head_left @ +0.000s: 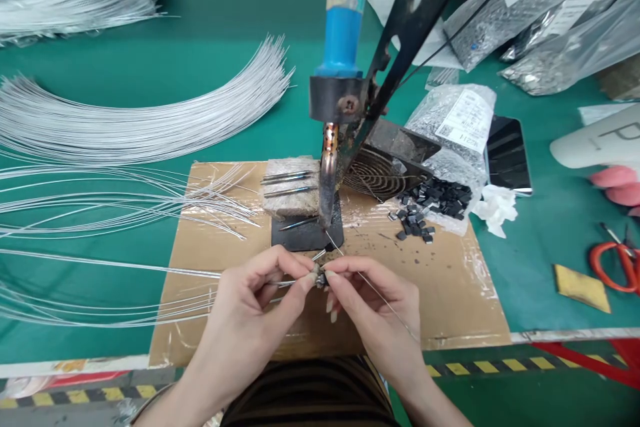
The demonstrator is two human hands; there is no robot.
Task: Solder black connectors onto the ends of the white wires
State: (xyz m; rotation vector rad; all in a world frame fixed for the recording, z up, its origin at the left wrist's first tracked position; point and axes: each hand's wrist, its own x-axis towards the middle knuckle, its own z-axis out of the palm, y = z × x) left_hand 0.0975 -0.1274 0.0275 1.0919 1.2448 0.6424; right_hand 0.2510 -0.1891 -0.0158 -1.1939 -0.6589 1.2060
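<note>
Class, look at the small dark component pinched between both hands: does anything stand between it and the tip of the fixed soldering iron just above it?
Nothing visible blocks it. Left hand and right hand pinch the small dark component; only bare taped cardboard and a thin solder wire lie below the blue-handled soldering iron's tip.

1 head-worn view, forward and down, close above the hands [320,293] at the bench edge.

Both hands [260,297] [373,303] pinch small component [320,277] below soldering iron [327,177].
</note>
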